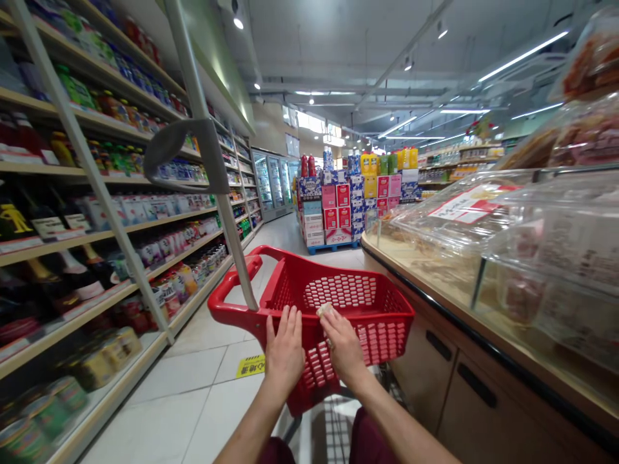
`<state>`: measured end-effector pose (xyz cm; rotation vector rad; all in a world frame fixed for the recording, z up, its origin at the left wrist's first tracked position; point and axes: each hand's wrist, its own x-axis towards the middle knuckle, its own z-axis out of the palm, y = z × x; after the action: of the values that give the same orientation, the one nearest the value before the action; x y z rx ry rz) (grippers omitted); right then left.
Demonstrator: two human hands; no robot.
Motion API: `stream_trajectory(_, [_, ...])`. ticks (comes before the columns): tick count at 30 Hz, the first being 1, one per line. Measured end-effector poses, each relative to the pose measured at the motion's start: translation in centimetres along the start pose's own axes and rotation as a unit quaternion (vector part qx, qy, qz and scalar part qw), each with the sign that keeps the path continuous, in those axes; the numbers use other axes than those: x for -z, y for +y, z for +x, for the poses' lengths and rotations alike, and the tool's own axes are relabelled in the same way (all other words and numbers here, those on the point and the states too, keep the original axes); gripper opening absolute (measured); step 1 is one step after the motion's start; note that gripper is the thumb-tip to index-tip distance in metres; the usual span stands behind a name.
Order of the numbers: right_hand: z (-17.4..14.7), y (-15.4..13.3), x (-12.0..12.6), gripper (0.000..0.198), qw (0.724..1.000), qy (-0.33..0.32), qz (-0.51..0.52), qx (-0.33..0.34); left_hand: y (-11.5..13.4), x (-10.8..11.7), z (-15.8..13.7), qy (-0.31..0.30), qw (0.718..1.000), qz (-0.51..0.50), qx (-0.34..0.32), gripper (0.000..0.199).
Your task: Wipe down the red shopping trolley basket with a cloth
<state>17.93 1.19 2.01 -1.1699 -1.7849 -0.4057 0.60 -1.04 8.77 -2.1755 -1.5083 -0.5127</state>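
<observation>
A red plastic shopping cart (382, 283) with a perforated basket stands sideways before me, its handle at the left. My left hand (284, 345) lies against the near side of the basket just below the rim, fingers stretched out and holding nothing. At the near rim, to the right of it, my right hand (341, 341) presses a small crumpled off-white cloth (325, 310) against the plastic. Most of the cloth is hidden under the fingers. A grey metal pole (225, 219) with a grey loop-shaped grip rises from the handle end of the cart. No goods show inside the basket.
Shelves of bottles and cans (116, 167) line the left. On the right, a wooden counter (449, 386) with clear-packed food (464, 206) stands close to the cart. Stacked drink cartons (338, 212) are ahead. A yellow sticker (251, 366) marks the tiled floor.
</observation>
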Motion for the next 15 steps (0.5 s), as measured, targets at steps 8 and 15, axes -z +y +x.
stream_trajectory(8, [-2.9, 8.4, 3.5, 0.052, 0.978, 0.044, -0.117, -0.165, 1.0, -0.2, -0.3, 0.01, 1.0, -0.009, 0.012, 0.056])
stream_trajectory(15, [-3.8, 7.1, 3.4, 0.058, 0.994, 0.006, -0.083, -0.073, 1.7, -1.4, -0.6, -0.038, 0.999, 0.003, 0.001, 0.06])
